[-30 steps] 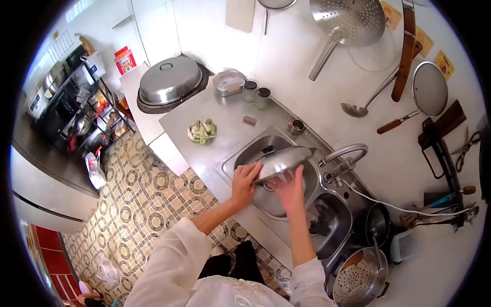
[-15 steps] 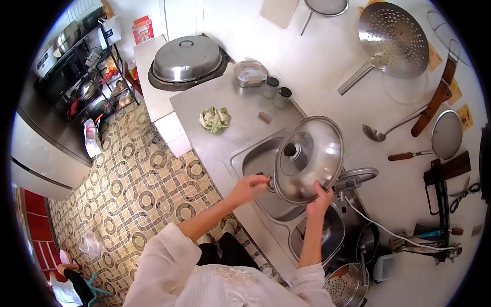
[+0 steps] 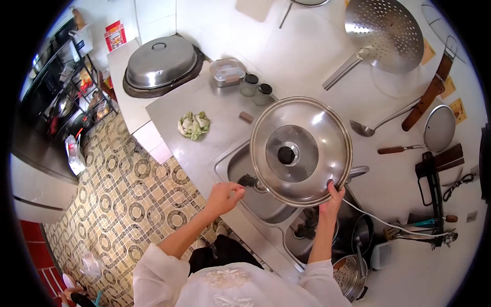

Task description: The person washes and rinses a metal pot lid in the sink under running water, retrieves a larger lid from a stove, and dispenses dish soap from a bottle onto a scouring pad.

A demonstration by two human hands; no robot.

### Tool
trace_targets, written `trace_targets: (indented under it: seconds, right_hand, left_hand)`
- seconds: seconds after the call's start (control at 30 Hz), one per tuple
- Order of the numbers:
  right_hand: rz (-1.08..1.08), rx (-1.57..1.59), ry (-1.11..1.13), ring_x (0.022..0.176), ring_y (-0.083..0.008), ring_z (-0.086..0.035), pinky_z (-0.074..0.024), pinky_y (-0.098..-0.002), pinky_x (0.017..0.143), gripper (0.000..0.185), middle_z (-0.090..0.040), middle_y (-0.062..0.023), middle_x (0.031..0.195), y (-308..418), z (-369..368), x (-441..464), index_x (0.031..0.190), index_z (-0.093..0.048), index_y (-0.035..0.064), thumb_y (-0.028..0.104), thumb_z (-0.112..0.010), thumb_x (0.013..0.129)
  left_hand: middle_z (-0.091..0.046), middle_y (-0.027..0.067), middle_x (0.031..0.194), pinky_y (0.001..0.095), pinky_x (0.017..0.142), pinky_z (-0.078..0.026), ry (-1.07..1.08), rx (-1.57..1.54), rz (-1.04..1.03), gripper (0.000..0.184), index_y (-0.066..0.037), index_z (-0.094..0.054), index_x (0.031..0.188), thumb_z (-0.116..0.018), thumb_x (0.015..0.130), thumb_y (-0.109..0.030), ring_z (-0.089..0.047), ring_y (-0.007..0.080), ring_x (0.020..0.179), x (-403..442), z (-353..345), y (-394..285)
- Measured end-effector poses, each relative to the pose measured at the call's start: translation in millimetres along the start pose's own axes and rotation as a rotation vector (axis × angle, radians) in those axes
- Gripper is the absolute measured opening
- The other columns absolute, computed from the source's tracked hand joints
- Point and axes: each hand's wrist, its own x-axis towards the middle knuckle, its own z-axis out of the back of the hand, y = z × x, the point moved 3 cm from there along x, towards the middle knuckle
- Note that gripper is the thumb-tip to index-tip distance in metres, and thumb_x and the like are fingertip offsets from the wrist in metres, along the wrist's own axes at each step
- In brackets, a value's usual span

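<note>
The right hand (image 3: 331,200) grips the lid (image 3: 307,148) by one edge, above the sink (image 3: 236,166). The left hand (image 3: 224,198) is curled beside a dark wad (image 3: 247,180); I cannot tell if it holds this. One hand bears the lid, so a firm grip matters.

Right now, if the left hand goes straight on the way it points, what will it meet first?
In the picture, the dark clump beside the drain lies first before the left hand; if that is lower, probably the lid. Depth is unclear.
</note>
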Motion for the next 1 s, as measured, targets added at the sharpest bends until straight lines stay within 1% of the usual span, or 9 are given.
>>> trace_targets:
  seconds: [0.1, 0.2, 0.3, 0.47, 0.53, 0.7, 0.8, 0.87, 1.0]
  right_hand:
    - [0.023, -0.037, 0.043, 0.079, -0.0151, -0.056, -0.0453, -0.0287, 0.074, 0.028, -0.058, -0.0035, 0.088, 12.2, 4.9, 2.5, 0.101, -0.054, -0.0002, 0.004, -0.066, 0.076]
    - [0.034, -0.116, -0.006, 0.08, -0.0153, -0.055, -0.045, -0.0287, 0.074, 0.032, -0.058, -0.0045, 0.09, 21.8, -7.4, -6.2, 0.102, -0.054, -0.0009, 0.006, -0.068, 0.074]
    - [0.043, -0.187, -0.026, 0.086, -0.0162, -0.055, -0.0434, -0.0296, 0.079, 0.033, -0.057, -0.0047, 0.096, 22.3, -8.8, -9.5, 0.108, -0.054, -0.0009, 0.008, -0.065, 0.078]
    - [0.061, -0.371, -0.103, 0.082, -0.0138, -0.055, -0.0438, -0.0269, 0.076, 0.028, -0.058, -0.0034, 0.093, 4.5, -8.1, -20.8, 0.105, -0.055, -0.0018, 0.006, -0.061, 0.08]
    - [0.109, -0.696, 0.103, 0.086, -0.0148, -0.054, -0.0427, -0.0267, 0.075, 0.037, -0.058, -0.0082, 0.098, -2.8, -22.4, -21.4, 0.108, -0.053, -0.0054, 0.016, -0.064, 0.079]
    - [0.237, -0.736, 0.213, 0.078, -0.0143, -0.056, -0.0467, -0.0292, 0.071, 0.032, -0.061, -0.0079, 0.093, -16.0, -38.1, -32.9, 0.102, -0.055, -0.0055, 0.01, -0.065, 0.076]
    - [0.439, -1.01, 0.29, 0.06, -0.0152, -0.055, -0.0443, -0.0309, 0.056, 0.021, -0.061, -0.0117, 0.069, -7.8, -61.9, -55.2, 0.079, -0.057, -0.003, 0.012, -0.07, 0.071]
    - [0.643, -1.163, 0.423, 0.052, -0.0245, -0.051, -0.0412, -0.0313, 0.05, 0.017, -0.054, -0.0091, 0.062, -10.6, -78.3, -70.1, 0.071, -0.056, 0.0038, 0.011, -0.07, 0.068]
    - [0.736, -1.12, 0.58, 0.061, -0.0271, -0.057, -0.0441, -0.0331, 0.053, 0.018, -0.058, -0.0099, 0.07, -34.3, -93.3, -101.7, 0.076, -0.058, 0.0062, 0.004, -0.065, 0.06]
  left_hand:
    - [-0.063, 0.0064, 0.065, 0.0298, 0.057, -0.045, 0.031, -0.159, 0.123, 0.029, -0.004, -0.064, 0.077, -0.056, 0.084, -0.031, -0.059, 0.0204, 0.059, 2.4, 0.7, -10.2]
    - [-0.062, 0.0051, 0.072, 0.0241, 0.065, -0.044, 0.243, -0.054, 0.348, 0.034, 0.0, -0.062, 0.075, -0.053, 0.088, -0.031, -0.054, 0.0084, 0.069, 0.2, 4.5, -6.5]
    - [-0.063, 0.004, 0.073, 0.0258, 0.064, -0.044, 0.094, -0.426, 0.373, 0.034, 0.0, -0.061, 0.075, -0.053, 0.088, -0.031, -0.055, 0.0098, 0.068, -8.5, -9.4, 38.9]
    - [-0.062, 0.0045, 0.072, 0.0272, 0.066, -0.046, -0.036, -0.287, 0.443, 0.031, -0.002, -0.059, 0.081, -0.054, 0.087, -0.032, -0.058, 0.0107, 0.071, -31.1, 4.4, 58.7]
    - [-0.061, 0.0048, 0.073, 0.0278, 0.067, -0.046, -0.12, -0.259, 0.442, 0.03, -0.002, -0.059, 0.083, -0.055, 0.086, -0.032, -0.058, 0.0112, 0.071, -41.4, 3.5, 64.2]
    - [-0.057, 0.0088, 0.099, 0.032, 0.07, -0.047, -0.019, -0.465, 0.403, 0.045, -0.007, -0.049, 0.113, -0.048, 0.087, -0.044, -0.058, 0.0158, 0.082, -25.7, -9.8, 37.9]
    - [-0.031, 0.0145, 0.135, 0.0442, 0.08, -0.046, 0.146, -0.75, 0.652, 0.082, -0.017, -0.014, 0.14, -0.035, 0.08, -0.069, -0.046, 0.0282, 0.109, 7.0, -23.3, -8.8]
    - [-0.025, 0.0141, 0.139, 0.0479, 0.082, -0.046, 0.065, -0.882, 0.592, 0.086, -0.02, -0.011, 0.141, -0.045, 0.077, -0.067, -0.044, 0.0332, 0.111, 22.3, -25.6, -47.5]
    - [-0.055, 0.0115, 0.107, 0.0442, 0.082, -0.048, 0.03, -1.009, 0.725, 0.057, -0.007, -0.043, 0.121, -0.057, 0.081, -0.045, -0.053, 0.0229, 0.102, 27.8, -8.2, -96.8]
